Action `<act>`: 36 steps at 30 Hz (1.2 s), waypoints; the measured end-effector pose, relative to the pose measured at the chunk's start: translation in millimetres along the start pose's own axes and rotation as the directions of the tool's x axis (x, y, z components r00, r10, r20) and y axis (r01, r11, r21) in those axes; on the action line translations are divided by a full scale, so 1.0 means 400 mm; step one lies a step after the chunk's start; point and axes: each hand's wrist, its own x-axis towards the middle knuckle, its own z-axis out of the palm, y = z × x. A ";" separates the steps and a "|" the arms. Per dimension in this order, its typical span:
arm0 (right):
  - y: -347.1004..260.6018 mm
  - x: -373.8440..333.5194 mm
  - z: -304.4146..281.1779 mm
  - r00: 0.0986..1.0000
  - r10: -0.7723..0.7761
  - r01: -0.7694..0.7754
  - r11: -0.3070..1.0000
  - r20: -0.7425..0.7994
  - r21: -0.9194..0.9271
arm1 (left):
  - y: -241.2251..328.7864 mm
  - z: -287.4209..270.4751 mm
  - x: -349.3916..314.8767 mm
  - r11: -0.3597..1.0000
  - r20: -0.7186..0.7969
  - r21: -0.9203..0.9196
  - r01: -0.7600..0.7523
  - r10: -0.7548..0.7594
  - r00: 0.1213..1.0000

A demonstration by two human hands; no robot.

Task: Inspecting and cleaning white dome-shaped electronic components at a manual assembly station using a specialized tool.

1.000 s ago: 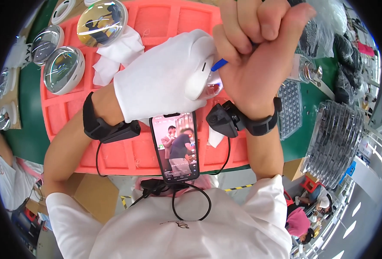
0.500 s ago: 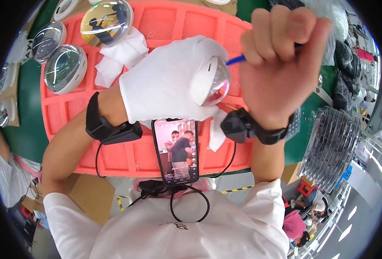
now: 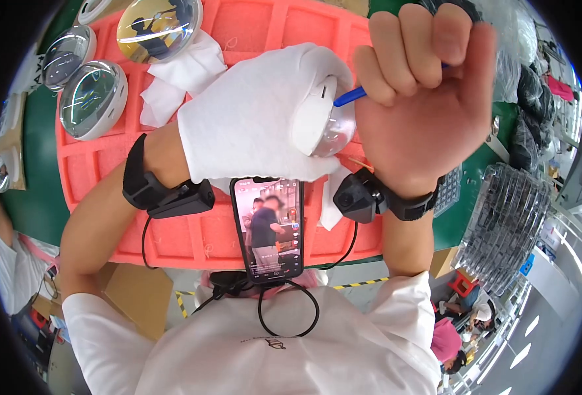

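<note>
My left hand (image 3: 245,118), in a white glove, is closed around a small white-based device (image 3: 310,126) with a clear, shiny dome tilted toward the right. A dark slot shows on its white rim. My right hand (image 3: 422,108) is bare, palm side in view, fingers curled around a slim blue stick-like tool (image 3: 351,97). The tool's tip points left at the upper edge of the dome; whether it touches, I cannot tell. Most of the tool is hidden in my fist. A similar larger domed piece (image 3: 159,29) with a yellowish reflection sits at the upper left.
Beneath my hands lies a pink compartmented foam tray (image 3: 106,227) on a green table (image 3: 37,155). Crumpled white cloth (image 3: 189,66) and two dark-glass domed pieces (image 3: 93,102) (image 3: 70,56) are left. A phone (image 3: 268,230) stands in front of me. Stacked clear plastic trays (image 3: 501,227) are at right.
My right hand has shifted slightly left, and more of the blue tool shows beside the dome. The domed device has turned a little in my left hand. The phone's picture differs.
</note>
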 end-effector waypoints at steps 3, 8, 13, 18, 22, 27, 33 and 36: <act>0.012 -0.003 -0.008 1.000 -0.010 0.012 0.993 -0.016 0.116 | 0.000 0.003 0.002 0.999 -0.003 -0.044 0.014 -0.014 1.000; 0.025 -0.014 -0.035 0.957 -0.235 0.147 0.896 -0.168 -0.419 | -0.009 0.014 -0.002 0.999 -0.052 -0.035 -0.011 0.009 0.999; 0.023 -0.054 0.012 0.928 -0.373 0.225 0.516 0.020 -0.827 | -0.026 0.033 -0.008 0.983 -0.157 -0.138 -0.119 0.097 0.983; -0.031 -0.032 -0.034 0.964 -0.059 0.136 0.949 0.261 -0.286 | -0.017 0.018 -0.005 0.993 -0.126 -0.079 -0.088 0.078 0.989; -0.026 -0.006 -0.063 0.953 0.077 -0.074 0.997 0.294 -0.023 | -0.027 0.020 -0.004 0.990 -0.111 -0.071 -0.122 0.114 0.987; -0.028 -0.002 -0.045 0.942 0.108 -0.053 0.982 0.318 -0.179 | -0.039 0.018 0.003 0.966 -0.144 0.025 -0.256 0.257 0.956; -0.083 0.032 -0.081 0.846 0.290 -0.062 0.887 0.447 -0.457 | -0.032 0.017 -0.004 0.972 -0.163 0.015 -0.235 0.234 0.958; -0.073 0.025 -0.106 0.860 0.255 -0.059 0.911 0.443 -0.409 | -0.034 0.016 -0.004 0.972 -0.173 0.024 -0.236 0.236 0.956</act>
